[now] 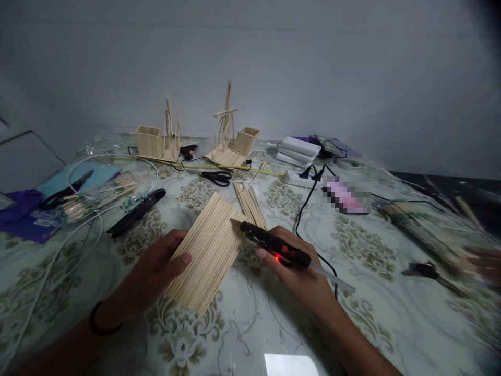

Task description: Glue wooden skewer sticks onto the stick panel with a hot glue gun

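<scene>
My left hand (166, 261) grips the left edge of a flat panel of wooden sticks (209, 250), its thumb on top and the fingers underneath. The panel is tilted above the table. In my right hand (297, 271) is a black hot glue gun (274, 243) with a red light glowing and a glue stick (332, 277) jutting from its back. The nozzle points at the panel's upper right part; whether it touches cannot be made out. Loose wooden sticks (250, 203) lie just behind the panel.
Two stick models with boxes (148, 142) (247, 141) stand at the back. Scissors (217, 178), a black utility knife (136, 213) and a power strip (299, 178) with cords lie around. Another person's hand (489, 261) is at the right by bundled sticks (426, 235).
</scene>
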A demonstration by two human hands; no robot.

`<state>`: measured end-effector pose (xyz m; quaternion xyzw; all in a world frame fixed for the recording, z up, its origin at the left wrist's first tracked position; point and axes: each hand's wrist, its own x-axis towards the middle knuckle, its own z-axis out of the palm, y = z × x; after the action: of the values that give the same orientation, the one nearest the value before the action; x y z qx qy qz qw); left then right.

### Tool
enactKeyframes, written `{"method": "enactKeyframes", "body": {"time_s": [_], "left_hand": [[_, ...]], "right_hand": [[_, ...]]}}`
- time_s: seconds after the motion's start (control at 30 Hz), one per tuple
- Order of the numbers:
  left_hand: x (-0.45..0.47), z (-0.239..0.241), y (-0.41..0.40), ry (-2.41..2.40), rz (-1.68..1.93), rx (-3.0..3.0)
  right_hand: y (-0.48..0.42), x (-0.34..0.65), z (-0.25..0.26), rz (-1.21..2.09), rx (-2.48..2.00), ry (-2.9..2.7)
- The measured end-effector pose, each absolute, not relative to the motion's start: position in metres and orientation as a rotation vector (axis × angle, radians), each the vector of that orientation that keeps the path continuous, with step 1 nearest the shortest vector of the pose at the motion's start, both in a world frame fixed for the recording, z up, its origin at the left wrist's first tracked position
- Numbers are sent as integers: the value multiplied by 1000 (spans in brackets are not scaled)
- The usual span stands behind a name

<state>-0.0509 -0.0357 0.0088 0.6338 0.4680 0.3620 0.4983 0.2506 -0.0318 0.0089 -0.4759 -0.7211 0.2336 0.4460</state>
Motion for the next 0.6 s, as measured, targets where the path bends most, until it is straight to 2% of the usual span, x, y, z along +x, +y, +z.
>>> {"method": "enactKeyframes", "body": {"time_s": [0.27, 0.47, 0.6], "left_hand": [[-51, 7, -36, 1128, 864, 1525], [-50, 8, -34, 1128, 833, 1587], [-49, 9, -34, 1144, 811, 1632]], "right_hand": [[-38, 240, 8, 739, -996, -1991], [-35, 246, 5, 584, -1127, -1857], [-36, 242, 5, 640, -953, -1989]]}}
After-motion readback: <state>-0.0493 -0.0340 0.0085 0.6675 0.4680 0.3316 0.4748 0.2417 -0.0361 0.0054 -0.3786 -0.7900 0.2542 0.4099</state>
